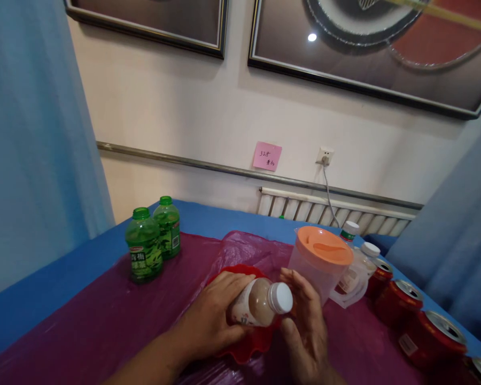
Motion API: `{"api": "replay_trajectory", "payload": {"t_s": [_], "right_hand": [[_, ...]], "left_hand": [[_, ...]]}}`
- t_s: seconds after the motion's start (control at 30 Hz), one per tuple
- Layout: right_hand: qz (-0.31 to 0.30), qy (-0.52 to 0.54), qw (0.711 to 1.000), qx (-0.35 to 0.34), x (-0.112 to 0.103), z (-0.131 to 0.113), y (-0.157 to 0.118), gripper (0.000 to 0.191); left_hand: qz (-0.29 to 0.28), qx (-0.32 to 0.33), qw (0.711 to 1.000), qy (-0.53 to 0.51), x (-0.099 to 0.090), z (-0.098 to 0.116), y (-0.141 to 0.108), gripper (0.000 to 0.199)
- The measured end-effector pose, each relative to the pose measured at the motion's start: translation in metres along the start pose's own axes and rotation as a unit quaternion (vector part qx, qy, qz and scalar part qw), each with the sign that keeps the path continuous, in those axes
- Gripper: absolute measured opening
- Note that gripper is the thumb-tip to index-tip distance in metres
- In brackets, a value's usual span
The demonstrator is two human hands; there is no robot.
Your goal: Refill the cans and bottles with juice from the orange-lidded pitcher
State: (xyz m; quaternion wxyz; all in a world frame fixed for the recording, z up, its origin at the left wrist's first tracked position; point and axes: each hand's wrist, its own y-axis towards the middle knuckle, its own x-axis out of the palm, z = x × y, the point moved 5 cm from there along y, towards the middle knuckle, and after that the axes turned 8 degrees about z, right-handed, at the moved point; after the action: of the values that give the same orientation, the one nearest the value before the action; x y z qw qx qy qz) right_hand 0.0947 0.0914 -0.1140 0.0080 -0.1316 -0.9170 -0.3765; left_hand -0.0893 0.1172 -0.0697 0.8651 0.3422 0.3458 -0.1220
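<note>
My left hand (210, 310) is wrapped round a small bottle (260, 299) with a white cap, a printed label and a pale brownish drink inside. The bottle tilts, its cap pointing to the right. Close beside the cap, my right hand (308, 326) is held open with fingers and thumb apart, apparently not gripping it. Beneath the bottle sits a red dish (246, 347) with a wavy rim, partly hidden by my hands. Just behind my right hand stands a clear plastic pitcher (310, 275) with an orange lid (324, 246).
Two uncapped green bottles (144, 251) stand at the left. To the right are white-capped bottles (363, 264) and several red cans (398, 302). Purple plastic sheeting (92, 305) covers part of the blue tabletop (202, 216). A radiator (300, 206) and wall socket (324, 156) are behind.
</note>
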Motion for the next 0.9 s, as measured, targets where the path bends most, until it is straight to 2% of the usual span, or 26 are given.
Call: {"api": "replay_trajectory", "payload": {"t_s": [0.2,0.33,0.47,0.6,0.77,0.9], "right_hand": [[0.009,-0.012,0.999,-0.049,0.000,-0.005,0.004,0.033],[0.018,-0.017,0.999,-0.038,0.000,0.002,0.004,0.029],[0.011,-0.025,0.999,-0.025,0.001,0.005,0.002,0.041],[-0.015,-0.028,0.999,-0.005,0.004,0.004,0.001,0.054],[-0.052,-0.040,0.997,0.026,0.011,0.006,0.000,0.063],[-0.074,-0.065,0.994,0.039,0.017,0.010,-0.004,0.073]], "left_hand": [[0.013,0.010,1.000,0.016,0.000,-0.001,-0.001,0.065],[0.009,0.008,1.000,0.019,0.001,-0.001,-0.001,0.064],[0.010,0.006,1.000,0.026,0.001,-0.005,-0.001,0.066],[0.045,-0.003,0.999,0.023,0.000,-0.019,-0.003,0.069],[0.092,-0.047,0.995,-0.008,0.000,-0.033,-0.005,0.076],[0.098,-0.067,0.993,-0.014,-0.001,-0.034,-0.008,0.078]]}}
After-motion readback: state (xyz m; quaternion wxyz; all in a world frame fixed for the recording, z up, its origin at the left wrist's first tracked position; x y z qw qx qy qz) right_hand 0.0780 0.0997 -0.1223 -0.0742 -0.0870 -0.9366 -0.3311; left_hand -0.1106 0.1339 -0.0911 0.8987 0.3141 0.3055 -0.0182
